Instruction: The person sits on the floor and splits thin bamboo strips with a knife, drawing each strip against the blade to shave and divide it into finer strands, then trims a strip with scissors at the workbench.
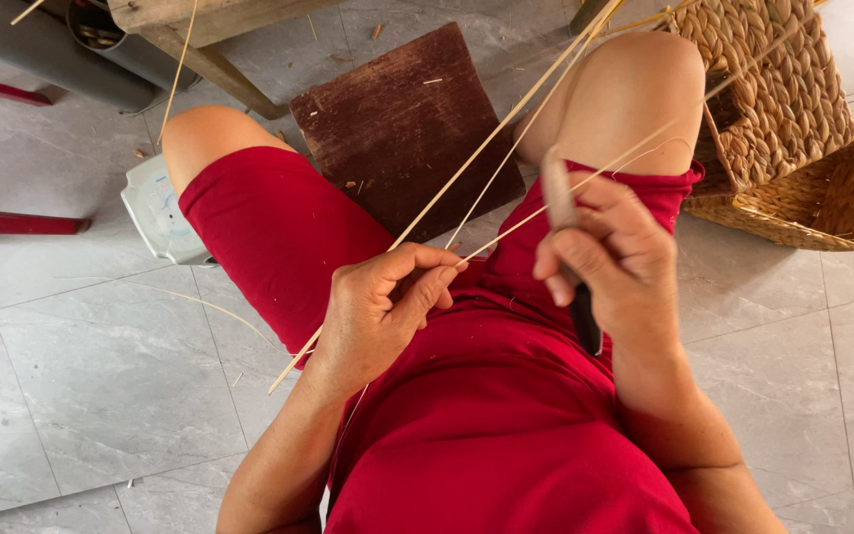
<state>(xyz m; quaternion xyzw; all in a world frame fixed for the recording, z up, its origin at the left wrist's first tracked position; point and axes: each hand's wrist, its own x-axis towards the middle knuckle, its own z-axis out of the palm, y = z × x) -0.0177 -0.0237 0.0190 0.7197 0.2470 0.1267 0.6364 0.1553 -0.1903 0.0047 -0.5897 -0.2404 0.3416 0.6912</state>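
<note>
Three thin cane strips (506,133) pinched in left hand (378,311) fingers; right hand (615,257) grips one knife (570,247).

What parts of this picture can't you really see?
- Tool in the right hand: the head view blurs its pale blade, and fingers hide most of the dark handle.
- Thin strips: their far ends leave the top edge.
- Woven baskets: cut off by the right edge.
- Left hand: how many strips it pinches is too fine to count.
- Grey tubs: cut off at the top, so their contents are unclear.
</note>
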